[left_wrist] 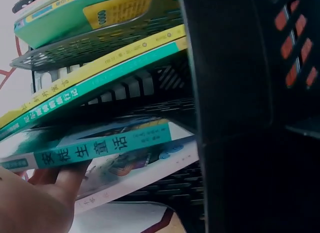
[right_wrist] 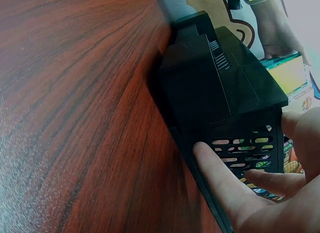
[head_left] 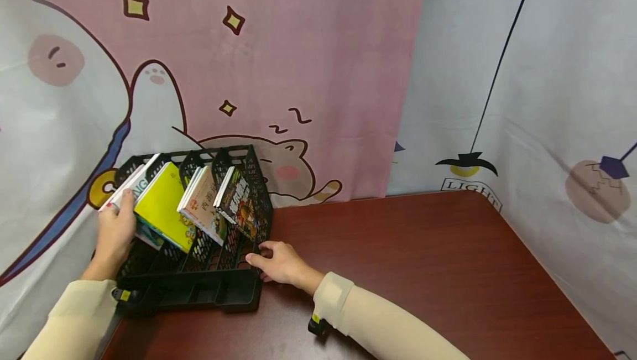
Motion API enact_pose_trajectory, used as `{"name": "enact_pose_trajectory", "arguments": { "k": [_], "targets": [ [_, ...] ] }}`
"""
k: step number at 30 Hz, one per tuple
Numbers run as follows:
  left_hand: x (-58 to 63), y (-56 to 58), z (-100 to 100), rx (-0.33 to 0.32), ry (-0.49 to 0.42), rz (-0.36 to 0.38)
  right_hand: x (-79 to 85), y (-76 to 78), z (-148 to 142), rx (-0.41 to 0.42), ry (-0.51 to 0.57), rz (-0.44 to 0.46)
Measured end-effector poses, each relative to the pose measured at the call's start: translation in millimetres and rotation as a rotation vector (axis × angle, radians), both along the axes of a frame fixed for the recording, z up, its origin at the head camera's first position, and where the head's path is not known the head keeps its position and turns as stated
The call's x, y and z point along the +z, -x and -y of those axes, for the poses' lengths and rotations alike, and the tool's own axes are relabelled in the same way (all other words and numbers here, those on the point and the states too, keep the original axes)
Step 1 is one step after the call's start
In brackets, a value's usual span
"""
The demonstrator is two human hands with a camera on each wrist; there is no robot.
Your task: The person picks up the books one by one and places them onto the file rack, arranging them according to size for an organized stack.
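A black plastic book rack with slanted dividers stands on the table, holding several books. My left hand is at its leftmost slot and grips a teal-spined book; the fingers reach in beneath its spine in the left wrist view. Beside that book leans a pale pink-white book. My right hand holds the rack's right side wall near the front, fingers against the perforated outer face and thumb at the wall's edge.
Further right in the rack stand a yellow book, a beige book and a dark-covered book. The brown wooden table extends to the right. A printed curtain hangs right behind the rack.
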State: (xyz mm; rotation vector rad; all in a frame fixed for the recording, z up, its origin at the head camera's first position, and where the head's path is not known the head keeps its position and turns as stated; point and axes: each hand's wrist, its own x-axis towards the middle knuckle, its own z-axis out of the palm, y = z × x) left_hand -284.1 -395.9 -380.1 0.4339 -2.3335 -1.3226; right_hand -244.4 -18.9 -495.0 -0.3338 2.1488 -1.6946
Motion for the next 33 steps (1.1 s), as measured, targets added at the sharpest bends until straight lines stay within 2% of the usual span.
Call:
{"name": "enact_pose_trajectory", "arguments": {
  "k": [4,6,8,12,16,19,23,25,28,31,33],
  "targets": [
    [0.4,-3.0,6,-0.102,0.010,0.053,0.1,-2.2,2,-0.008,0.011,-0.002],
    [0.8,-6.2,8,-0.136,0.057,0.086,0.3,-2.6,3,-0.008,0.016,-0.002],
    [0.2,-8.5,9,-0.164,0.066,0.116,0.0,-2.3,2,-0.006,0.017,-0.003],
    [-5.3,-10.3,12,-0.252,-0.017,0.139,-1.3,-0.9,2,-0.009,0.017,-0.009],
    [-10.0,-9.9,14,-0.320,-0.163,0.126,-2.0,-0.3,1,-0.005,0.013,-0.013],
    [-10.4,-10.4,15,-0.339,-0.193,0.121,-0.8,0.9,2,-0.002,0.016,-0.017],
    [-7.9,-11.0,15,-0.356,-0.152,0.166,0.0,0.4,2,-0.011,0.019,-0.019],
    [-5.4,-13.1,13,-0.335,-0.126,0.194,-0.6,-1.4,2,-0.013,0.015,-0.016],
    [3.2,-22.7,3,-0.207,0.034,0.193,-2.1,-3.8,2,-0.011,0.014,-0.012],
    [11.2,-33.6,-14,0.002,0.233,0.109,-3.2,-5.0,3,-0.016,0.018,-0.019],
    [12.8,-39.3,-28,0.099,0.329,-0.006,-3.6,-5.3,1,-0.023,0.024,-0.025]
  ]
}}
